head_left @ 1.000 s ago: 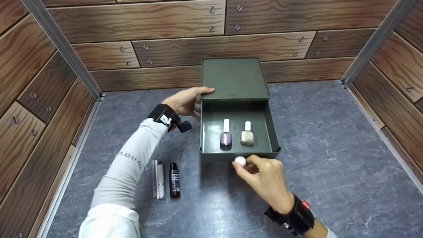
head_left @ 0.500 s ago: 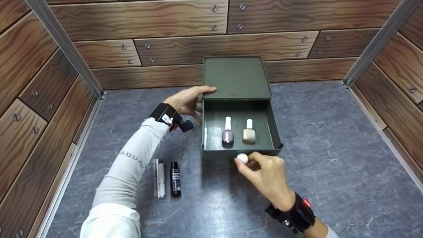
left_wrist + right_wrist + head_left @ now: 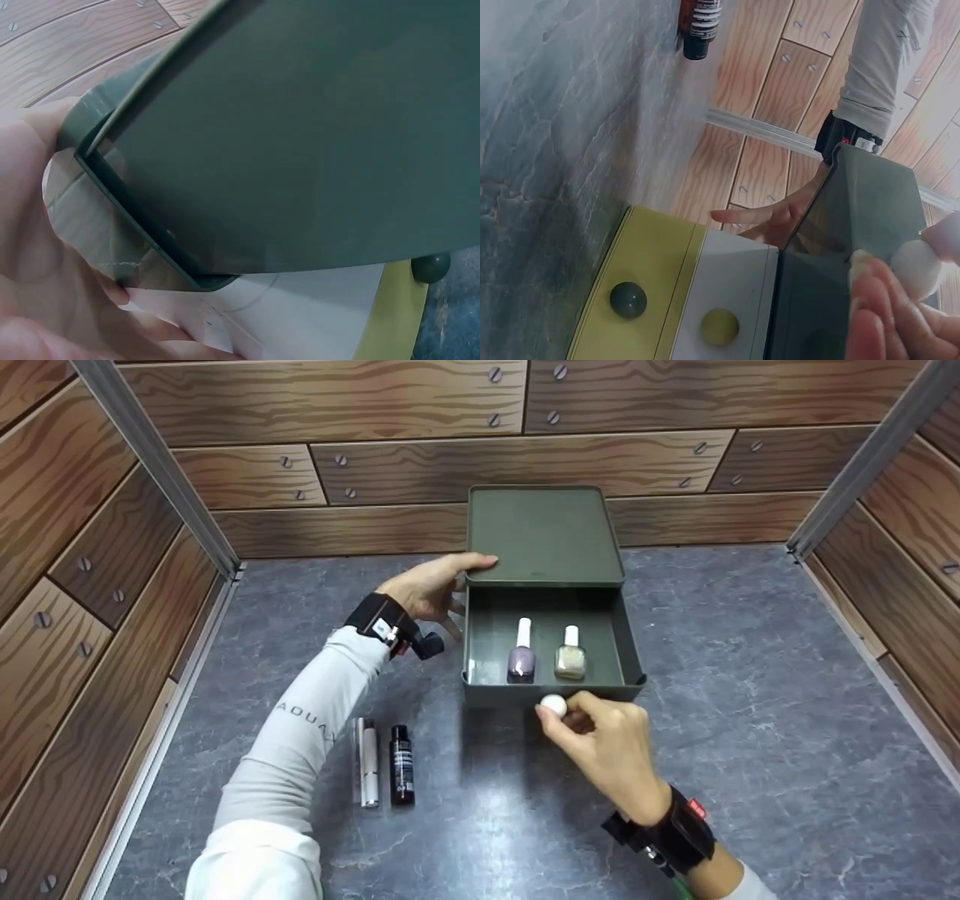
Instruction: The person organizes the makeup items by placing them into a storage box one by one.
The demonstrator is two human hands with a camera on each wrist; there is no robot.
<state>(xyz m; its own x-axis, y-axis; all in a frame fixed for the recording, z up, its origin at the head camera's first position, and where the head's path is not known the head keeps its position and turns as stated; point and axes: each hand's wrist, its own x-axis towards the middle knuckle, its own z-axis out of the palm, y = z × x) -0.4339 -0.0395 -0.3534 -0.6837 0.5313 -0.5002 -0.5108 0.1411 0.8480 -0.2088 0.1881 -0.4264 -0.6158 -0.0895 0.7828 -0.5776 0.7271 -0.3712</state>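
Wood-print walls (image 3: 420, 401), grey tabletop (image 3: 750, 675) | head: right hand (image 3: 611, 746) pinching one white knob (image 3: 553, 706), one pulled-out drawer (image 3: 495, 694) just beyond it, two polish bottles (image 3: 522, 661) inside; left hand (image 3: 429, 585), fingers outstretched, braces one green box (image 3: 547, 532) | left wrist: palm beside the box's corner | right wrist: two more knobs (image 3: 719, 327) below that pinch!

- A grey marbled worktop (image 3: 750, 697) is carrying a drawer box (image 3: 546, 536).
- A black bottle (image 3: 402, 769) is lying left of the drawer box.
- A slim pale tube (image 3: 369, 769) is lying farther left of it.
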